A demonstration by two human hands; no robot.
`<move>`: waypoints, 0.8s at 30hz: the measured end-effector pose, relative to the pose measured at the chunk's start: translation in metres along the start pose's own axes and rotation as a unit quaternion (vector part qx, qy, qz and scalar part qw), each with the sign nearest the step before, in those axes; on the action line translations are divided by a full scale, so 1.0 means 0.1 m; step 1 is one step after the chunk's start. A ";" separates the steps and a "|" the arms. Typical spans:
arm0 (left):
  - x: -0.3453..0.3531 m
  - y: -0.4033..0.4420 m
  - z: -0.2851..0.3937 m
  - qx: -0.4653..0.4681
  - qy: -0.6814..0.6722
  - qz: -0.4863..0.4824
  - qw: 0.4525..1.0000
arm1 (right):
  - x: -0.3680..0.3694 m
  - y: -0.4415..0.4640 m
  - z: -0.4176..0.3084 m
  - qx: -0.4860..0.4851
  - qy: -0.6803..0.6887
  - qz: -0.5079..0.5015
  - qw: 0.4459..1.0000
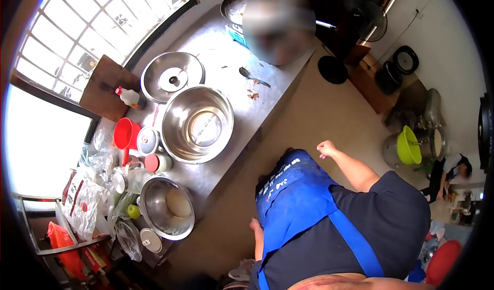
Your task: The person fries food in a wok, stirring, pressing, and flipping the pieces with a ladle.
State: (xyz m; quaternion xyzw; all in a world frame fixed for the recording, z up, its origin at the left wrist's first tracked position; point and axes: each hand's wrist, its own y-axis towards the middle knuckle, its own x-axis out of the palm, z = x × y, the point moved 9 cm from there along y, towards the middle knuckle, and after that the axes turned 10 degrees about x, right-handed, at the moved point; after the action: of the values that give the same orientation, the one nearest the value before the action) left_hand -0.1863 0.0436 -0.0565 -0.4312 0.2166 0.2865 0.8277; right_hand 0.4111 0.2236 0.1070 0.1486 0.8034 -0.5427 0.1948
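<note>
My left hand (256,227) hangs low beside the blue apron (296,189), partly hidden by it, so its fingers cannot be made out. Out to the other side is my right hand (325,148), fingers curled in and nothing visible in them, held above the floor. Neither hand touches the metal table (218,179). On that table stand a large steel basin (221,118), a second steel basin (149,197) with something pale in its bottom, and a spoon (253,77) beside brown scraps.
A wide steel bowl (193,66), red dipper (126,130), squeeze bottle (131,98) and cutting board (103,92) line the window side. A wok (231,4) sits at the far end. Across the floor are a green basin (408,145) and another person (453,169).
</note>
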 end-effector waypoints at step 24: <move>-0.19 -0.54 1.39 -0.030 0.027 -0.050 0.998 | -0.02 -0.33 1.01 0.106 0.083 -0.024 0.991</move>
State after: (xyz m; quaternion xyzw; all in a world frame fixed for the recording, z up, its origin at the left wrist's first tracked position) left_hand -0.1495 0.1298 0.0611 -0.4736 0.2086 0.2398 0.8214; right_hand 0.4132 0.1178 0.1013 0.1937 0.7578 -0.6153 0.0981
